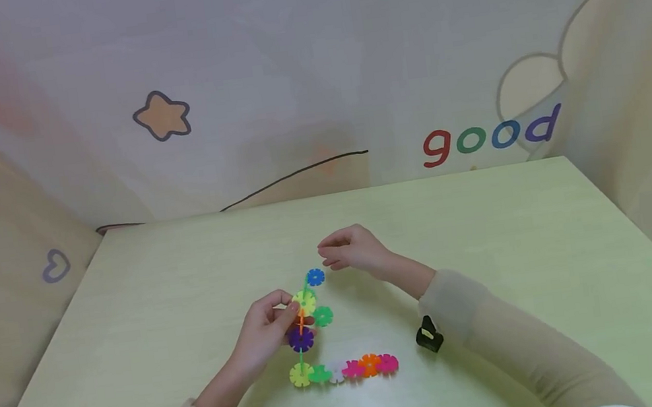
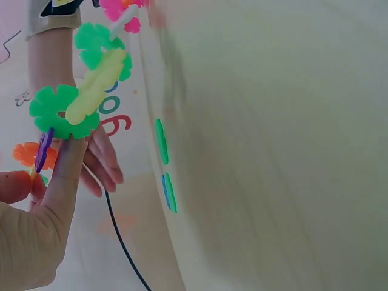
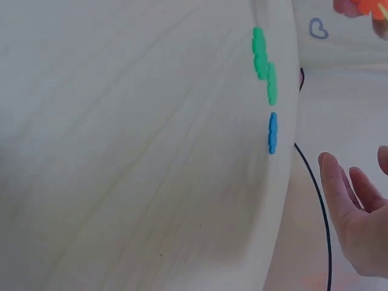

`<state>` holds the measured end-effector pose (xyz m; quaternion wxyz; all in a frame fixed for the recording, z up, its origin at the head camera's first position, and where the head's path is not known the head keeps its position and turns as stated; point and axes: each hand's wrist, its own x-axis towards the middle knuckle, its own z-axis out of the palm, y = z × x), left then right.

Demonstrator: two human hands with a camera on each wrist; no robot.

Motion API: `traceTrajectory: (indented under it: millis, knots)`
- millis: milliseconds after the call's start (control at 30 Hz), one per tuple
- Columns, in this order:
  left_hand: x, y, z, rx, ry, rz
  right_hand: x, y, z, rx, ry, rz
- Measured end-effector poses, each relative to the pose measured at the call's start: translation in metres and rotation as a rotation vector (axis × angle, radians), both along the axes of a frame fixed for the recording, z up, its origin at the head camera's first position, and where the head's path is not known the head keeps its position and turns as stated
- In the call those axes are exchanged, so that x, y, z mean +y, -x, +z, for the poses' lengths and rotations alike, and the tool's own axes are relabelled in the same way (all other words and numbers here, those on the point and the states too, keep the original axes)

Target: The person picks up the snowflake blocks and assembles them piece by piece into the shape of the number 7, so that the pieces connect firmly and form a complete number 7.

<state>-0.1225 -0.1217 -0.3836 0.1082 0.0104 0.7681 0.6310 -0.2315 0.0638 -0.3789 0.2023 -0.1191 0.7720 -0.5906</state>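
A chain of interlocking flower-shaped plastic discs runs in an L: a yellow corner disc (image 1: 301, 375) joins a row ending in a pink disc (image 1: 388, 363), and a purple disc (image 1: 302, 339) sits in the raised arm. My left hand (image 1: 268, 326) pinches that arm near its upper yellow disc (image 1: 304, 303), thumb in front. In the left wrist view, a green disc (image 2: 54, 115) of the chain lies over the index finger. My right hand (image 1: 356, 248), fingers loosely bent and holding nothing, hovers just beyond a loose blue disc (image 1: 315, 277).
Loose green discs lie by the blue one, including a green disc (image 1: 323, 316) right of the left fingertips and another green disc (image 3: 259, 53) in the right wrist view. A printed curtain (image 1: 285, 66) stands behind the pale table (image 1: 488, 231).
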Motion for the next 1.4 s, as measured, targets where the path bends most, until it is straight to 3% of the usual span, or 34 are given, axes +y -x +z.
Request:
traceTrajectory:
  millis: [167,367,567,833,1100,1400]
  knots:
    - [-0.004,-0.001,0.0,0.003,0.011,-0.008,-0.002,0.011,-0.01,0.048,-0.12,0.012]
    - [-0.009,-0.002,-0.001,-0.006,0.005,-0.013,-0.007,0.025,-0.024,0.129,-0.314,0.091]
    - [-0.013,-0.001,-0.002,0.003,-0.008,-0.053,-0.016,0.03,-0.025,0.155,-0.454,0.168]
    - [-0.018,-0.003,-0.001,0.002,-0.022,-0.097,-0.02,0.033,-0.025,0.183,-0.566,0.243]
    - [-0.02,-0.002,-0.002,0.004,-0.019,-0.102,-0.024,0.038,-0.028,0.217,-0.629,0.303]
    - [-0.022,-0.001,-0.003,0.013,-0.038,-0.116,-0.027,0.04,-0.029,0.255,-0.633,0.287]
